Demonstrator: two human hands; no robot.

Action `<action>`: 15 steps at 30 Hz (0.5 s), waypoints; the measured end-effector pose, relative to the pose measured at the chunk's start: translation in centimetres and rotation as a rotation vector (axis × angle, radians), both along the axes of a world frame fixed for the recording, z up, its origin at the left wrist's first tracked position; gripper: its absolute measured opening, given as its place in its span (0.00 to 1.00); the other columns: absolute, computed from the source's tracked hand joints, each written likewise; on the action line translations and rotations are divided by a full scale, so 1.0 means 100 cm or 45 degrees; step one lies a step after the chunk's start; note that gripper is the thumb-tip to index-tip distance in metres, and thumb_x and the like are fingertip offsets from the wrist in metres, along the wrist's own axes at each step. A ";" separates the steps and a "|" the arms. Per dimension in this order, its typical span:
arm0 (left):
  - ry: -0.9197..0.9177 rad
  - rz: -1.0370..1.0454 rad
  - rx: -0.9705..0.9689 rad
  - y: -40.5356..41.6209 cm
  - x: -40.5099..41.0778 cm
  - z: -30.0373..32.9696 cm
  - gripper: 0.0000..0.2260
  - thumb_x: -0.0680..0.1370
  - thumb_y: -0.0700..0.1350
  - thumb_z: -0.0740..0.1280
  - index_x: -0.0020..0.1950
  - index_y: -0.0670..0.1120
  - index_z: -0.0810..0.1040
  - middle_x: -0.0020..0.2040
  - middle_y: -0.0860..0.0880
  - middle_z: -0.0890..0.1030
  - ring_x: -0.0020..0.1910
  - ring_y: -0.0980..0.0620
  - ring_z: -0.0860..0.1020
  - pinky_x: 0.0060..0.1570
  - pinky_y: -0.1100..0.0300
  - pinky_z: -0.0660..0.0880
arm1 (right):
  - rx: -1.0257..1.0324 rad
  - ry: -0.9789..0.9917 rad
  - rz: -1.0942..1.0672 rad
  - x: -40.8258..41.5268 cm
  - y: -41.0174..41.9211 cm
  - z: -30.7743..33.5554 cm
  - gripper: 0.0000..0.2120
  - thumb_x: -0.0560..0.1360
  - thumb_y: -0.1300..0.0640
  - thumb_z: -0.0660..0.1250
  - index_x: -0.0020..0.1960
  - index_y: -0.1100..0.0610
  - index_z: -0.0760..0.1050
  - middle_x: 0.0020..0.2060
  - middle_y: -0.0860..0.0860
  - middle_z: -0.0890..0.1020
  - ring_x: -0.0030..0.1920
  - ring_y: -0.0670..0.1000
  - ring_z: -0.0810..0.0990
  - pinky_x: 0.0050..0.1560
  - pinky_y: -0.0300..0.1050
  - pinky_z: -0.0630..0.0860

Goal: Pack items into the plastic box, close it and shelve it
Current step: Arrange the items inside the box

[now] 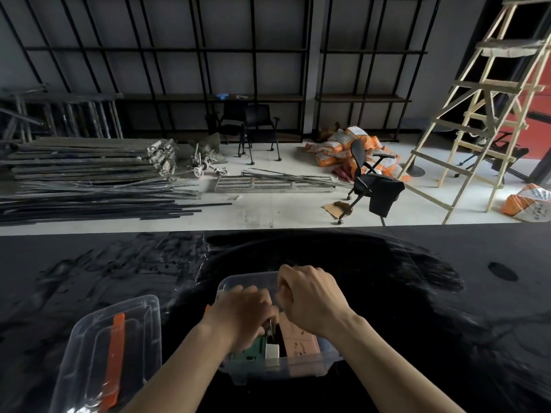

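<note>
A clear plastic box (247,281) stands open on the black table (417,293) right in front of me. Inside it I see a green pack (250,350), a small white item (272,350) and a pinkish cardboard pack (299,338). My left hand (238,314) reaches into the box with fingers curled around a thin item that I cannot make out. My right hand (310,296) is over the box beside it, fingers bent down onto the contents. The box's clear lid (89,338) with an orange handle (114,359) lies on the table to the left.
Beyond the table's far edge lie stacked metal bars (89,174), two black chairs (253,126), an office chair (369,180), orange sacks (343,147) and a wooden ladder (483,99). Black shelving (208,96) lines the back wall.
</note>
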State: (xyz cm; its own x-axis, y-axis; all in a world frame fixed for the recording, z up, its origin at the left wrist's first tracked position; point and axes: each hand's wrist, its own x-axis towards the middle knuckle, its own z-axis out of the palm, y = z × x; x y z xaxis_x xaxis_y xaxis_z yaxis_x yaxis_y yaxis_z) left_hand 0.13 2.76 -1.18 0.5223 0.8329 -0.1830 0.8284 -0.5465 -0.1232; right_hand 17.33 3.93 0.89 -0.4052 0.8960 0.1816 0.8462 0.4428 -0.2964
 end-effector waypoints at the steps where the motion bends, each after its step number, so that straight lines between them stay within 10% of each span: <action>1: -0.010 -0.026 0.070 -0.001 -0.001 0.000 0.14 0.80 0.49 0.67 0.66 0.54 0.77 0.62 0.50 0.78 0.61 0.46 0.75 0.61 0.48 0.71 | -0.078 -0.011 0.001 -0.002 0.000 -0.003 0.05 0.74 0.51 0.58 0.39 0.48 0.68 0.34 0.45 0.76 0.29 0.46 0.70 0.31 0.43 0.65; 7: -0.160 -0.087 0.309 -0.003 -0.023 0.004 0.13 0.77 0.47 0.67 0.62 0.53 0.80 0.62 0.54 0.79 0.63 0.50 0.72 0.65 0.54 0.66 | -0.703 -0.366 0.098 -0.015 0.012 -0.035 0.12 0.77 0.53 0.66 0.35 0.49 0.71 0.35 0.47 0.79 0.32 0.46 0.77 0.31 0.38 0.69; 15: -0.247 0.104 0.360 -0.015 -0.039 -0.004 0.07 0.74 0.51 0.70 0.50 0.53 0.85 0.54 0.56 0.81 0.60 0.50 0.71 0.67 0.53 0.64 | -1.032 -0.224 0.022 -0.017 0.022 -0.037 0.07 0.76 0.55 0.71 0.39 0.51 0.79 0.43 0.52 0.86 0.34 0.47 0.85 0.34 0.38 0.82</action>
